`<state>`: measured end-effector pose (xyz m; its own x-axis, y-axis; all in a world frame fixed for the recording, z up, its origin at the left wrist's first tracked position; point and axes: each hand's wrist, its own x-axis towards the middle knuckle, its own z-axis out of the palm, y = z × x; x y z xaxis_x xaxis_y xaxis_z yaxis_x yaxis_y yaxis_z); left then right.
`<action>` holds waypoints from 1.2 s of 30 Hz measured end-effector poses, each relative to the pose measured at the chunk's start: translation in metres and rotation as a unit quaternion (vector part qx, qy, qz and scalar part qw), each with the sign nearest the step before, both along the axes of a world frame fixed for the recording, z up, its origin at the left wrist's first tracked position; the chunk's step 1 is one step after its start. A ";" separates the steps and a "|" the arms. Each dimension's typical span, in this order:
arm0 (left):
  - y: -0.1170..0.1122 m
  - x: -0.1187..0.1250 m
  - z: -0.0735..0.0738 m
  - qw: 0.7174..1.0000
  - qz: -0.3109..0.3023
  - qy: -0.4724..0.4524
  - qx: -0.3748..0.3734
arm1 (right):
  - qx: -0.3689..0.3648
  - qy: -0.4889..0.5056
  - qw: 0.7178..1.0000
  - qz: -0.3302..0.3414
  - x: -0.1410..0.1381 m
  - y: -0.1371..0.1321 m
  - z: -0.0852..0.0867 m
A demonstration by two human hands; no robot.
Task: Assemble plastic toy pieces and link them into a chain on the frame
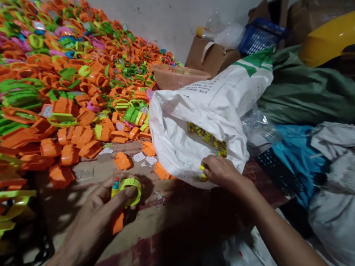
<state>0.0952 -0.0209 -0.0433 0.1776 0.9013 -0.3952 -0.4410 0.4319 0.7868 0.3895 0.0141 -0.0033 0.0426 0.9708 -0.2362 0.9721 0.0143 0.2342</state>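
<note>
My left hand (100, 206) is closed around a yellow-green plastic toy watch (130, 188). A clear compartment with small red, blue and yellow pieces shows at its side, and an orange plastic part (117, 223) sticks out below my fingers. My right hand (220, 171) is at the mouth of a white woven sack (176, 137), its fingers pinched together. Small yellow pieces (203, 172) show at those fingertips, though some may be lying on the sack behind them. Inside the sack lies a heap of small yellow and dark pieces (206, 135).
A large pile of orange, green, yellow and pink toy watches (71, 74) covers the left side. Behind the sack stand a peach-coloured basket (176, 78), a cardboard box (207, 56) and a blue basket (260, 35). Green, blue and grey sacks (350, 180) crowd the right.
</note>
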 end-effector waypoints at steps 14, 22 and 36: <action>0.001 -0.015 -0.010 0.969 -0.153 0.065 0.182 | 0.211 0.312 0.912 0.163 -0.034 -0.007 0.011; 0.003 -0.018 -0.011 0.958 -0.222 0.066 0.167 | 0.045 0.585 0.773 0.240 -0.109 -0.025 0.007; 0.002 -0.019 -0.007 0.942 -0.264 0.138 0.153 | -0.070 0.594 0.763 0.244 -0.098 -0.015 0.003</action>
